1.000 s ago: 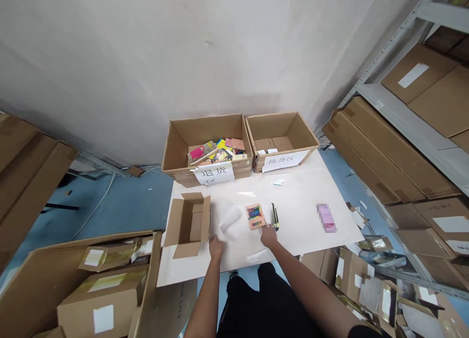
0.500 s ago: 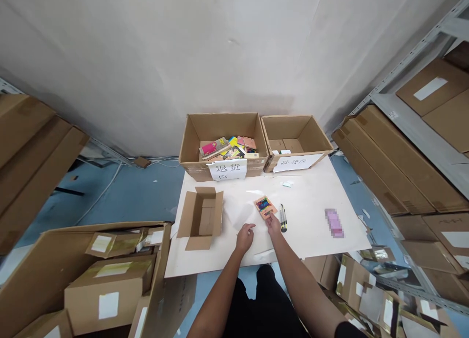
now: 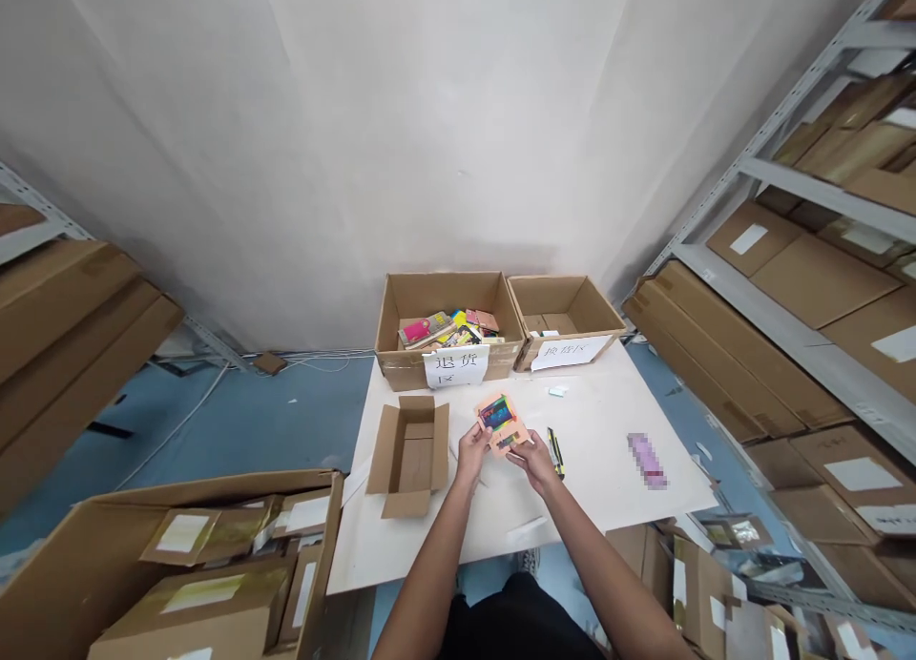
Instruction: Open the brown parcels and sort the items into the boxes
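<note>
Between my two hands is a flat, peach-coloured book-like item [image 3: 502, 423] with a dark, brightly lettered picture on its face. My left hand [image 3: 473, 447] grips its left edge, and my right hand [image 3: 535, 458] pinches its lower right corner. It is held up over the white table [image 3: 601, 422], tilted toward me. Just right of my right hand lies a yellow and black box cutter [image 3: 555, 453]. To the left of my left hand stands an open small cardboard box [image 3: 432, 455], and nothing shows inside it.
At the table's back stand a labelled carton [image 3: 401, 364] of books and a second labelled carton [image 3: 608, 328]. A blurred-out purple object [image 3: 648, 462] lies on the right. A large carton [image 3: 333, 507] of parcels stands left; shelves [image 3: 801, 188] of boxes line the right.
My left hand, which was apart from the peach item, now grips its left edge. The item has been lifted and drawn slightly left. The view has tilted upward.
</note>
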### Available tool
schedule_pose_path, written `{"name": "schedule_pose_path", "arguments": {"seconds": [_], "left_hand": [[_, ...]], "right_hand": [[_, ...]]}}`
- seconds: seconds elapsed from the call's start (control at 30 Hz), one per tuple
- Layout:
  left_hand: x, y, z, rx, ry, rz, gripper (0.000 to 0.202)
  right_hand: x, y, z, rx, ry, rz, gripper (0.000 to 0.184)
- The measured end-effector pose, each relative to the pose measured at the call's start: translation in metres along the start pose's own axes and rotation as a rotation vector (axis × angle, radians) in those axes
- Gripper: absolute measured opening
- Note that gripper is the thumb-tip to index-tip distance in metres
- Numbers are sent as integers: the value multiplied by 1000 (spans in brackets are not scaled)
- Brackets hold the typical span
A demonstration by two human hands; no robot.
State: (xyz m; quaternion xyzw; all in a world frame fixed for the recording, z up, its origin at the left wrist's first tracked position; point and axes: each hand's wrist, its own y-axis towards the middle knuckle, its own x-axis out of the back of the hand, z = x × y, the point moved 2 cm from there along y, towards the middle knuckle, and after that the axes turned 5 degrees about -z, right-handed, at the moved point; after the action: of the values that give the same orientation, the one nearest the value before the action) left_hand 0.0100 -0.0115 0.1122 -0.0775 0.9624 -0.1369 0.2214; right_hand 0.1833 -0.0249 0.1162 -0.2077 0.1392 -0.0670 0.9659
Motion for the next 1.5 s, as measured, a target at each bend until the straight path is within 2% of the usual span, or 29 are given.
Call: {"name": "schedule_pose_path", "arguments": {"seconds": [0.13,0.23,0.4,0.53,0.73,0.83,0.9,0.97,1.07,1.13,1.23,1.27,1.33,1.4,1.43,1.5], "left_hand": [[2,-2,-48,-7,37,23,82],[9,-7,-78,18,93,88,88],[15,-23,-116,15,177,253,83],[9,-31,-136,-18,194,229,80],[-16,-31,-152,-69,229,115,76],[-38,-30,-161,-224,340,-46,70],[-62,-34,-165,-373,437,-142,59],[-93,-40,-164,-466,506,-91,48],[-138,-47,-157,-505,538,53,46],[-156,-47,-153,-514,519,40,51],[-163,-44,-153,-520,437,-46,57],[-162,-42,-155,-524,404,-76,59],[-160,-42,-159,-527,344,-107,62],[-161,-44,-163,-504,302,-83,65],[-162,-45,-165,-487,288,-64,67],[-167,-49,-166,-452,266,-48,69]], "right_hand": [[-8,-10,50,102,-69,82,64],[-17,-10,83,123,-156,175,69],[-27,-21,113,163,-142,222,63],[-27,-33,132,173,-119,294,63],[-17,-41,165,186,-101,418,64],[-9,-38,178,211,-94,418,61],[-5,-33,185,277,-78,371,60],[-6,-29,191,378,-76,347,58],[-12,-25,196,549,-96,386,59],[-15,-24,199,621,-101,447,59],[-9,-20,203,645,-151,505,57],[-3,-17,205,649,-184,467,57],[13,-8,209,651,-233,309,62],[29,0,214,617,-204,186,67],[35,3,215,583,-159,196,67],[43,7,218,497,-49,327,63]]}}
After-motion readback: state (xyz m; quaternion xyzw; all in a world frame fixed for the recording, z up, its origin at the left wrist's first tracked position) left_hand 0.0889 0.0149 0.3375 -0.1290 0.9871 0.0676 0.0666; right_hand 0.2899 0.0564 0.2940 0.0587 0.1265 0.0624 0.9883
